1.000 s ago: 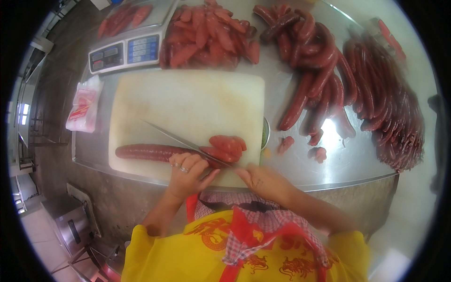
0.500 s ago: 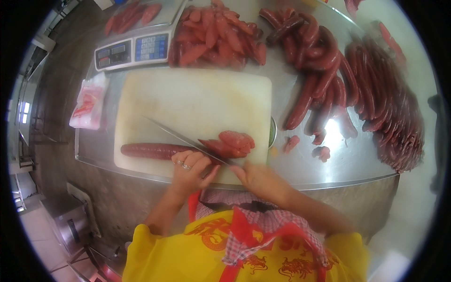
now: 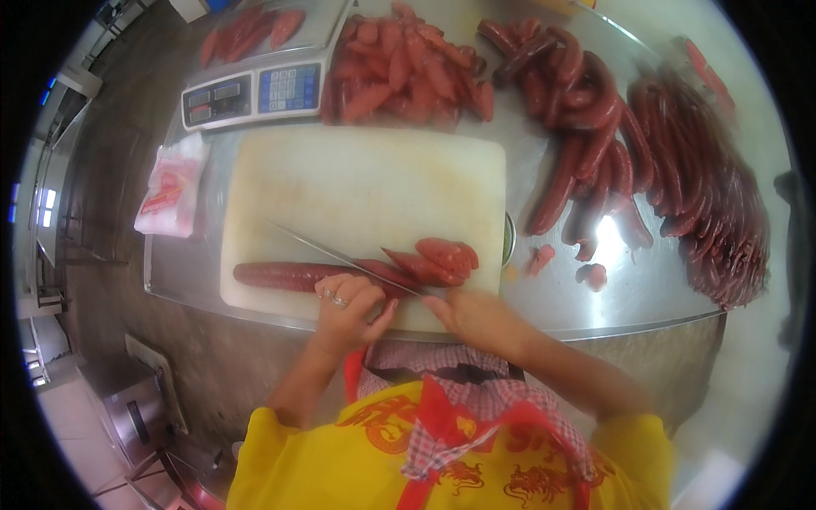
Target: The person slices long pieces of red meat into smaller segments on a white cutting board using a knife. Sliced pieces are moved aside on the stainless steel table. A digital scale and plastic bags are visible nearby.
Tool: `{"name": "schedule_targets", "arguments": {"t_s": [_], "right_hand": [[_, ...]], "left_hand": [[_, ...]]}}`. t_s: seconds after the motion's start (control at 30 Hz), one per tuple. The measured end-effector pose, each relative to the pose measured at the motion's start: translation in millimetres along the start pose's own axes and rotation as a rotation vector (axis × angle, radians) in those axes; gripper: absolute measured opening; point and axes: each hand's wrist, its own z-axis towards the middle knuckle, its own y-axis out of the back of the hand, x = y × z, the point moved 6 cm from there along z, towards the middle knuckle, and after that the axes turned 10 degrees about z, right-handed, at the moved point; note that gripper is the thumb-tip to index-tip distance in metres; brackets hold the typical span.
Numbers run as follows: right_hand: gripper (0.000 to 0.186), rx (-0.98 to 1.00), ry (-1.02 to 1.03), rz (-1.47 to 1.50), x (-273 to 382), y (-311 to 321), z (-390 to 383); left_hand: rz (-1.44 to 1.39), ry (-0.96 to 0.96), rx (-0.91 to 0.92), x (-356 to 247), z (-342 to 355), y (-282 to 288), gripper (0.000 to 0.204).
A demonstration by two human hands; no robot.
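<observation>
Out to the left of the left hand point(image 3: 348, 306), a white-and-red plastic packet point(image 3: 174, 189) lies on the metal desk point(image 3: 637, 297), beside the cutting board point(image 3: 365, 187). Farther ahead and to the left of that hand stands a white scale point(image 3: 252, 96), with several red pieces point(image 3: 251, 34) on its pan. A long sausage point(image 3: 280, 275) lies on the board and stretches leftward from under the left hand, whose curled fingers hold it down; a ring shows on this hand.

Just ahead of the left hand's knuckles, the blade of a knife point(image 3: 319, 247) slants across the sausage, its tip pointing forward and left. Well ahead of both hands, beyond the board's far edge, sits a heap of sausage slices point(image 3: 404, 68). Near the right hand point(image 3: 476, 319), ahead and slightly left of it, cut slices point(image 3: 446, 259) lie overlapping on the board. The right hand is closed around the knife's handle, which its fingers hide.

To the right of the right hand and ahead, two small red scraps point(image 3: 593, 276) lie on the desk. Past them is a pile of thick sausages point(image 3: 586, 110), and farthest right a dense bundle of thinner sausages point(image 3: 697, 187).
</observation>
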Motion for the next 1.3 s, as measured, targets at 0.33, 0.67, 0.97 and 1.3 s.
{"name": "schedule_targets", "arguments": {"t_s": [0.33,0.67,0.97,1.3], "right_hand": [[0.057,0.08,-0.168,-0.079,-6,39,-76],[0.053,0.017,-0.006,0.033,19,7,-11],[0.055,-0.008,0.043,-0.035,17,2,-21],[0.055,-0.028,-0.079,0.032,22,20,-63]], "left_hand": [[0.034,0.07,-0.006,16,-7,14,0.029],[0.056,0.026,-0.034,21,-4,19,0.033],[0.014,0.07,-0.017,22,-9,16,0.03],[0.08,0.036,-0.026,39,-9,28,0.03]]}}
